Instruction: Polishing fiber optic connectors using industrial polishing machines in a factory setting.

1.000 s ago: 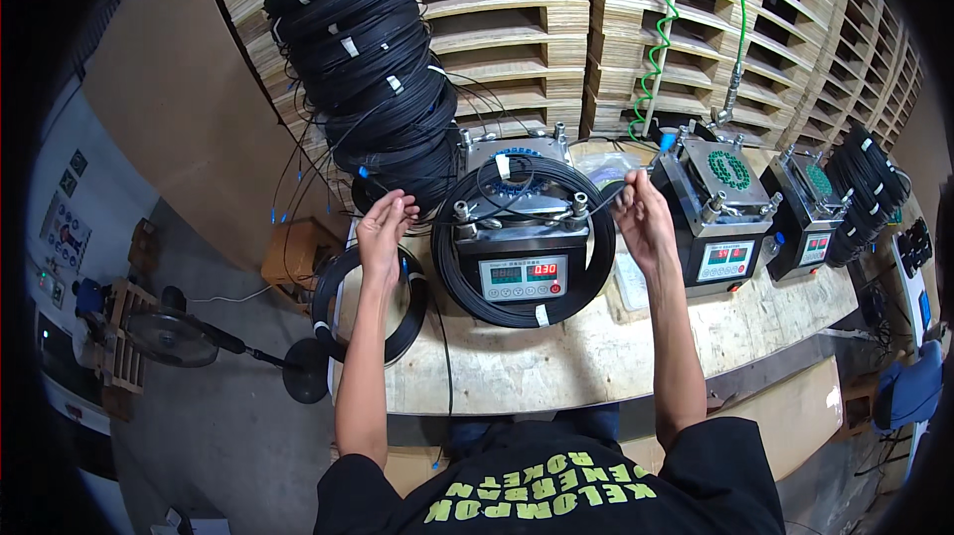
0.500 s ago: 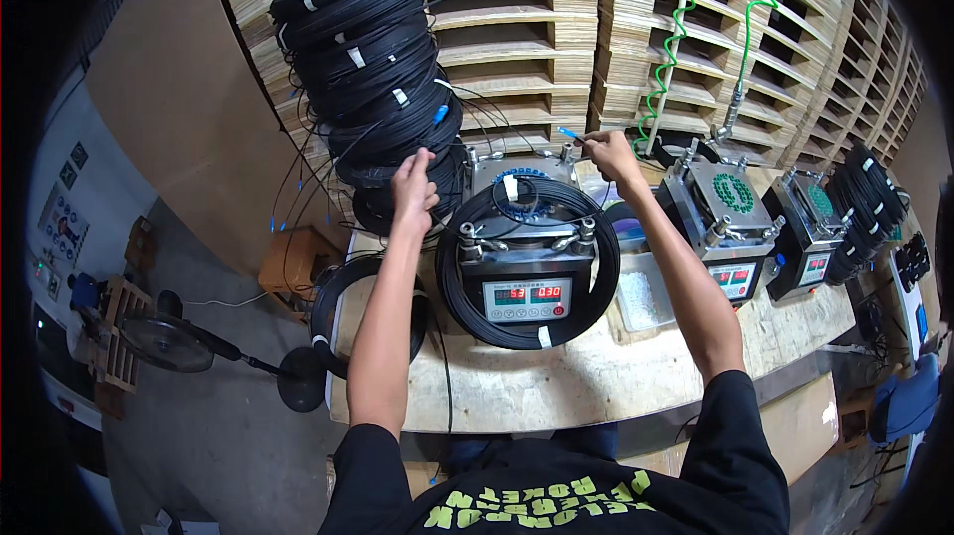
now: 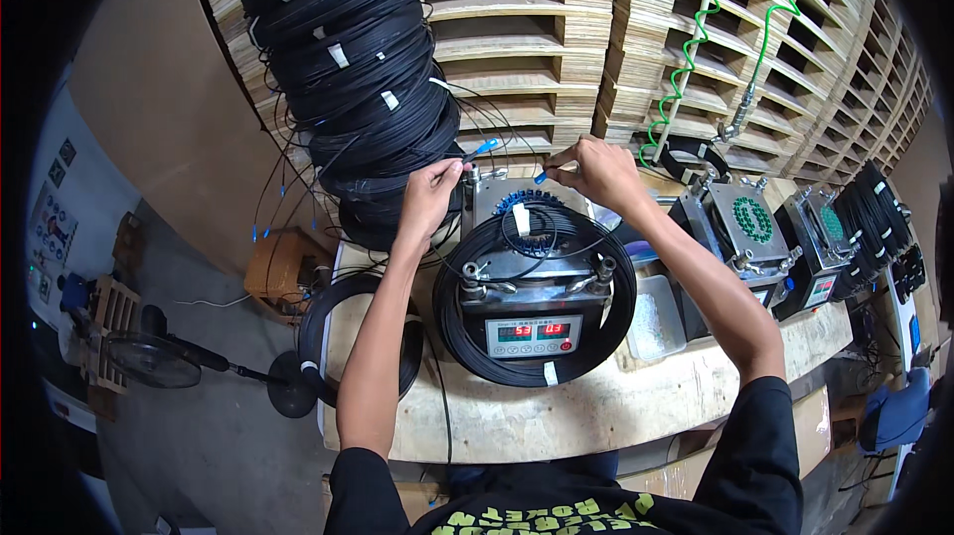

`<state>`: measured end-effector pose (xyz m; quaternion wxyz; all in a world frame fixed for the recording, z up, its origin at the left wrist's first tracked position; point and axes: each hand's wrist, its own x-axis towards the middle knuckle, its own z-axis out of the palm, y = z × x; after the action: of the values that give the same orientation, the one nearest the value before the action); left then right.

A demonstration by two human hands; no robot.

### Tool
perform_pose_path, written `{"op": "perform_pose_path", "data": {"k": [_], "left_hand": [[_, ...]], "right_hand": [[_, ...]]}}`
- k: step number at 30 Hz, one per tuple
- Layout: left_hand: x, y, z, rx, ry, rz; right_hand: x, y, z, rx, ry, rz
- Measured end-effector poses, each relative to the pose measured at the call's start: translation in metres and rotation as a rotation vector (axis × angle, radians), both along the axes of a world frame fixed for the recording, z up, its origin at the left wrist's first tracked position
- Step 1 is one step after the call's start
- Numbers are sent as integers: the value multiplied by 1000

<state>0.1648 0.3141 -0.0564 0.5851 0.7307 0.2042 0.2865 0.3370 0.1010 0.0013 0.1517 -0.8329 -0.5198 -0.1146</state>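
Note:
My left hand (image 3: 429,201) is closed in a pinch on a thin black cable with a blue connector (image 3: 484,149) at its tip, which points up and to the right. My right hand (image 3: 604,175) pinches another cable end, its blue connector (image 3: 541,177) tilted down toward the left. Both hands are above the nearest metal bench machine (image 3: 532,334), which has a red digital display and a ring of blue connectors (image 3: 527,199) on its top plate. Around the machine's front hangs a coil of black cable (image 3: 622,331), tied with white tape.
A tall stack of black cable coils (image 3: 348,68) stands behind my left hand. Another coil (image 3: 316,336) lies at the wooden table's (image 3: 596,421) left. Two similar machines (image 3: 745,222) with green rings stand right, past a clear tray (image 3: 656,316). Wooden pallets (image 3: 527,58) rise behind.
My left hand has moved right, and the blue connector near it now points right. My right hand has lowered its connector toward the machine's top. The whole view has shifted slightly.

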Motion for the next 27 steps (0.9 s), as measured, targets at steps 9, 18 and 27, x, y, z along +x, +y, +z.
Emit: {"op": "perform_pose_path", "data": {"k": [9, 18, 27], "left_hand": [[-5, 18, 8, 312, 258, -124], [-3, 14, 26, 415, 311, -221], [12, 0, 47, 706, 197, -207]], "right_hand": [[-4, 9, 2, -149, -173, 97], [-28, 33, 22, -339, -335, 70], [-26, 51, 23, -509, -256, 111]]}}
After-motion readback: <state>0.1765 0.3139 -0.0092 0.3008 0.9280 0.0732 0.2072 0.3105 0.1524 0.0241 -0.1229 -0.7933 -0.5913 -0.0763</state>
